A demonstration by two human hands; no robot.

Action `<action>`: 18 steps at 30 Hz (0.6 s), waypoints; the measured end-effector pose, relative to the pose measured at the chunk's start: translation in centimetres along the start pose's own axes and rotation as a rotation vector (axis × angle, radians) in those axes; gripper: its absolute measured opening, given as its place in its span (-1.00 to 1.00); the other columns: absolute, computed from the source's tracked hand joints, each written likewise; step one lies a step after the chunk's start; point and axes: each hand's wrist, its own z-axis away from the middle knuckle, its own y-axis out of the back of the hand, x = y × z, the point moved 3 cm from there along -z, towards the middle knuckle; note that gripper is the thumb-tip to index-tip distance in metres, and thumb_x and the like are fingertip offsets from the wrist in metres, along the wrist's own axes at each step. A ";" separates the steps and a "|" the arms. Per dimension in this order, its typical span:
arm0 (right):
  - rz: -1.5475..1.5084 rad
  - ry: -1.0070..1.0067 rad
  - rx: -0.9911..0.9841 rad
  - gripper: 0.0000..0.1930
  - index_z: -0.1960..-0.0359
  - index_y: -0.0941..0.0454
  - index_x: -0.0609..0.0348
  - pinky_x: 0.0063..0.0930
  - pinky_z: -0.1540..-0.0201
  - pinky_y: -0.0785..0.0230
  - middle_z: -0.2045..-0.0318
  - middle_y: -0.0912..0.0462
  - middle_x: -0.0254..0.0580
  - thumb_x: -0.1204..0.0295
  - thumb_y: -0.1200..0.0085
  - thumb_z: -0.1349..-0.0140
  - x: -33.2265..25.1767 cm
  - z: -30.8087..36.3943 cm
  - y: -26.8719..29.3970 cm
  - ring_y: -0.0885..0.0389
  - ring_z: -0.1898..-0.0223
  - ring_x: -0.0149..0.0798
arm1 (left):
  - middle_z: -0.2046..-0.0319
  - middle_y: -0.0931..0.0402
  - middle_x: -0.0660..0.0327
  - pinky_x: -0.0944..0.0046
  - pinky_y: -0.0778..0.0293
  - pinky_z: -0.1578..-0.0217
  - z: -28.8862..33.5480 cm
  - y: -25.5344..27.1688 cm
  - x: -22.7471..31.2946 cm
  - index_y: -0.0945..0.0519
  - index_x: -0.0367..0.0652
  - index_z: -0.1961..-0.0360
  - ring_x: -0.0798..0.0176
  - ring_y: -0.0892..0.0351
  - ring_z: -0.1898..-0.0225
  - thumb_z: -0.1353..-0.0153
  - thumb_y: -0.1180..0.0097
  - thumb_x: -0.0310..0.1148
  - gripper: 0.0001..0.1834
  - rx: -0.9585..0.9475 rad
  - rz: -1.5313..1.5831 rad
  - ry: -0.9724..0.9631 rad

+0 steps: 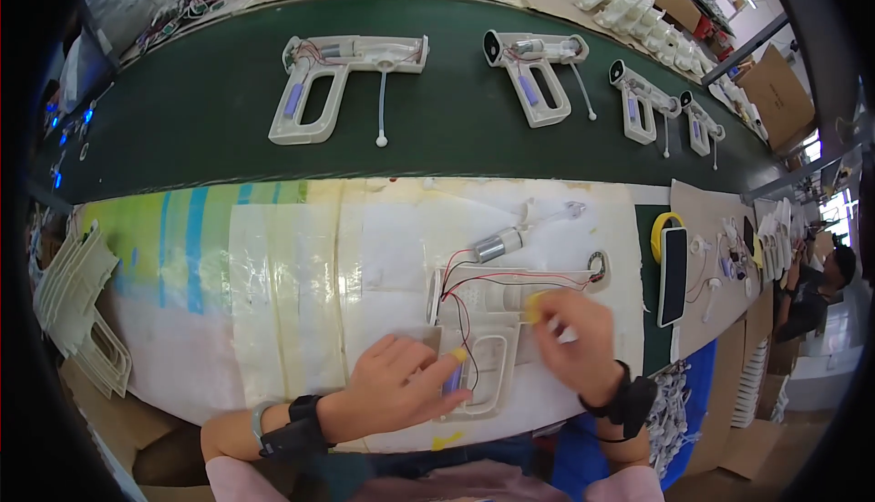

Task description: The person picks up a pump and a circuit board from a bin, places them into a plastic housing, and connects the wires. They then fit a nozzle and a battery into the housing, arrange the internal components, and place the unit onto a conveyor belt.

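Note:
A white gun-shaped plastic housing half (510, 361) lies with its inside up on the work surface. Red and black wires (467, 312) run through it to a small round part (597, 265) at its far right end. My left hand (401, 382) rests over the handle, index finger and thumb stretched apart beside a purple cylindrical battery (453, 380). Over the housing's right part, my right hand (581, 342) has its fingers curled in a pinch; what they hold is hidden. Yellow covers sit on fingertips of both hands. Above the housing lies a silver motor (498, 245) with a clear part attached.
Several part-filled housings (351, 55) line the green belt (219, 92) beyond the work surface. Stacked white shells (77, 292) stand at the left edge. To the right are a phone (673, 276), a yellow tape roll (663, 228) and loose wired parts. Another person (811, 292) is farther right.

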 end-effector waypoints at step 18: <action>-0.824 -0.052 0.136 -0.76 0.12 -0.47 0.27 -0.48 0.07 -0.46 0.08 -0.62 -0.16 0.68 -0.05 -0.17 -2.1 -4.5 7.0 -0.60 0.17 -0.35 | 0.10 -0.41 0.08 0.26 -0.52 0.14 -12.8 -0.1 1.4 -0.27 -0.19 -0.17 0.17 -0.54 0.14 -0.07 -0.36 -0.49 -0.33 0.122 0.467 0.086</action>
